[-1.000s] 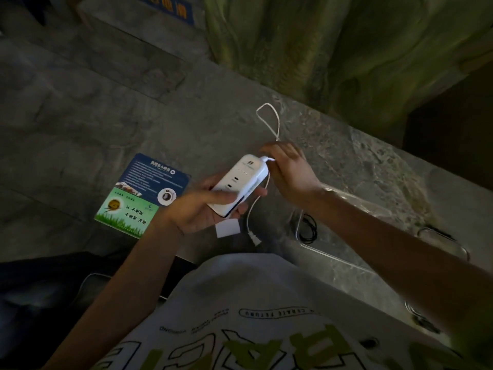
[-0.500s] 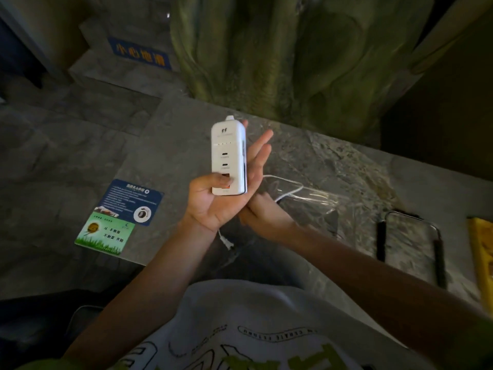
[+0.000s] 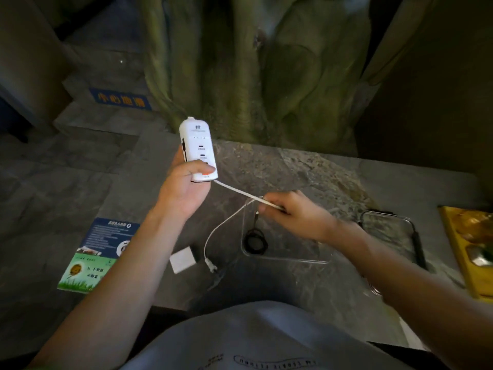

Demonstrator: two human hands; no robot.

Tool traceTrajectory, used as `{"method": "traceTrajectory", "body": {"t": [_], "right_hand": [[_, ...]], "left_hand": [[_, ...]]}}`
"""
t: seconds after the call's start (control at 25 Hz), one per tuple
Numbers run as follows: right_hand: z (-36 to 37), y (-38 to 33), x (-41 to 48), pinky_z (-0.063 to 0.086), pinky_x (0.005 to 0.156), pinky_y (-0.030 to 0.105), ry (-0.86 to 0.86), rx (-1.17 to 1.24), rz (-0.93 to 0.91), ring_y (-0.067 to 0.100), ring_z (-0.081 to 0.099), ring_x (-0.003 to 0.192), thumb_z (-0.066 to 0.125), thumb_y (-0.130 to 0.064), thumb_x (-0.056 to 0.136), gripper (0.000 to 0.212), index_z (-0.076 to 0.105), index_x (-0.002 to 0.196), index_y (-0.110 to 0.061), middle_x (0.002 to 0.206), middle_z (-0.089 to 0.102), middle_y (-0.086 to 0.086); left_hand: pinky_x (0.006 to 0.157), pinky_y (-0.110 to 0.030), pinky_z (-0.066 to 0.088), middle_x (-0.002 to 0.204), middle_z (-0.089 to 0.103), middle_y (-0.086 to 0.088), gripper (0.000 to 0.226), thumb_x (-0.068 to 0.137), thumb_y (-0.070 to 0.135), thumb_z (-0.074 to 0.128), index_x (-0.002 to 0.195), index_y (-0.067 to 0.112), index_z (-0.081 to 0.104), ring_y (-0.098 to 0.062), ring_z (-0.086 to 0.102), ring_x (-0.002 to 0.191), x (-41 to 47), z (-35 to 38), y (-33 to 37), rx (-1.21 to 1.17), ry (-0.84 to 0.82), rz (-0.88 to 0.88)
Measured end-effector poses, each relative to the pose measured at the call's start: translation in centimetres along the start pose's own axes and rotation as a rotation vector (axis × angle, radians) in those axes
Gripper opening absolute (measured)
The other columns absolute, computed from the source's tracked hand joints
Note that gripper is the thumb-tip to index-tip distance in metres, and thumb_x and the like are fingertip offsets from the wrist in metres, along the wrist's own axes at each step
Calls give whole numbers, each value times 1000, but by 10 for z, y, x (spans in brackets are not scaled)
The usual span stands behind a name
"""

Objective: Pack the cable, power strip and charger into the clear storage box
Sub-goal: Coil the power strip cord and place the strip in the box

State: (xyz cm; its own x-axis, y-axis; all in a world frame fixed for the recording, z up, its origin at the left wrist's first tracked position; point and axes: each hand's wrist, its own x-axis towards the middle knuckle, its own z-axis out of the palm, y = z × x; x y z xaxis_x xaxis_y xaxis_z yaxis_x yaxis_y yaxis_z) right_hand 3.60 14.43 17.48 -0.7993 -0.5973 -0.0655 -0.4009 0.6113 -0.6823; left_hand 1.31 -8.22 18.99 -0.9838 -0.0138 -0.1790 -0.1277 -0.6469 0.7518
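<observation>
My left hand (image 3: 184, 192) holds the white power strip (image 3: 198, 149) upright above the stone counter (image 3: 306, 177). Its white cord (image 3: 237, 192) runs taut from the strip's lower end to my right hand (image 3: 293, 214), which pinches it over the clear storage box (image 3: 282, 259). The slack of the cord loops down to its plug (image 3: 212, 265) on the counter. A coiled black cable (image 3: 254, 241) lies inside the box at its left end. A small white square charger (image 3: 182, 259) rests on the counter left of the plug.
A blue and green leaflet (image 3: 98, 252) lies at the counter's left. A second clear box (image 3: 392, 231) with dark handles stands to the right, and a yellow packet (image 3: 469, 247) at the far right. A green rock-like wall (image 3: 253, 70) rises behind the counter.
My left hand has closed round the power strip and shifted it left. My right hand has come out from under it and pulled the cord taut to the right, over the box.
</observation>
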Motion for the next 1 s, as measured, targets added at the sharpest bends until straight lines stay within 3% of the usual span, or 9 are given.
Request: {"method": "traceTrajectory", "body": {"t": [0.08,0.24,0.36,0.44,0.52,0.6,0.72,0.84,1.0], "right_hand": [[-22,0,-1,40,63,11,44,3,5,-3,57,68,57,-29,96,12,64,90,-21,71,59,-14],[-59,-13,0,45,62,18,78,16,-48,6,62,66,64,-26,91,7,66,92,-19,73,68,-5],[-83,-28,-2,43,53,21,28,207,-92,6,53,49,65,-17,90,7,63,91,-10,61,62,-1],[-94,-35,-2,44,46,25,2,387,-96,11,49,43,63,-11,91,7,60,92,-4,57,56,8],[-104,-38,-2,44,46,24,21,463,-122,13,49,42,62,-6,91,4,59,90,-4,57,53,11],[-112,-39,-2,44,49,24,66,461,-151,18,49,44,62,-5,91,2,60,91,-4,58,54,14],[-127,-46,-3,40,47,28,143,426,-185,18,43,45,60,-7,92,2,61,91,-6,56,48,13],[-143,-56,-1,32,48,19,266,329,-210,9,36,49,60,-10,93,10,63,88,-2,55,44,-2],[-156,-70,4,35,54,11,350,136,-253,0,46,51,63,-14,92,7,66,86,-14,58,54,-15]], "left_hand": [[76,-18,47,115,61,4,83,58,-17,46,128,28,50,-10,56,100,5,10,10,245,-102,42],[88,-18,44,142,47,12,96,60,-11,54,138,44,38,-4,45,127,13,38,25,762,-296,120],[103,-11,27,150,21,33,100,68,-10,55,137,56,26,-1,14,145,18,68,39,1073,-442,244],[106,-5,12,143,7,43,100,73,-14,56,139,51,20,3,-7,144,25,80,52,1245,-505,318],[114,-18,5,158,-3,18,98,71,-11,58,148,33,18,-5,-16,145,37,84,64,1428,-533,404],[116,-27,2,160,-13,-5,100,69,-11,59,151,26,15,-15,-19,146,46,86,73,1595,-470,463],[113,-28,2,159,-18,-8,102,69,-16,57,151,26,13,-19,-21,145,53,90,78,1758,-471,477],[111,-26,3,159,-21,-7,100,71,-15,53,152,29,14,-19,-23,145,53,91,75,1871,-536,398],[114,-26,5,158,-24,-1,100,73,-12,53,150,37,12,-11,-23,142,47,94,69,1941,-658,321]]}}
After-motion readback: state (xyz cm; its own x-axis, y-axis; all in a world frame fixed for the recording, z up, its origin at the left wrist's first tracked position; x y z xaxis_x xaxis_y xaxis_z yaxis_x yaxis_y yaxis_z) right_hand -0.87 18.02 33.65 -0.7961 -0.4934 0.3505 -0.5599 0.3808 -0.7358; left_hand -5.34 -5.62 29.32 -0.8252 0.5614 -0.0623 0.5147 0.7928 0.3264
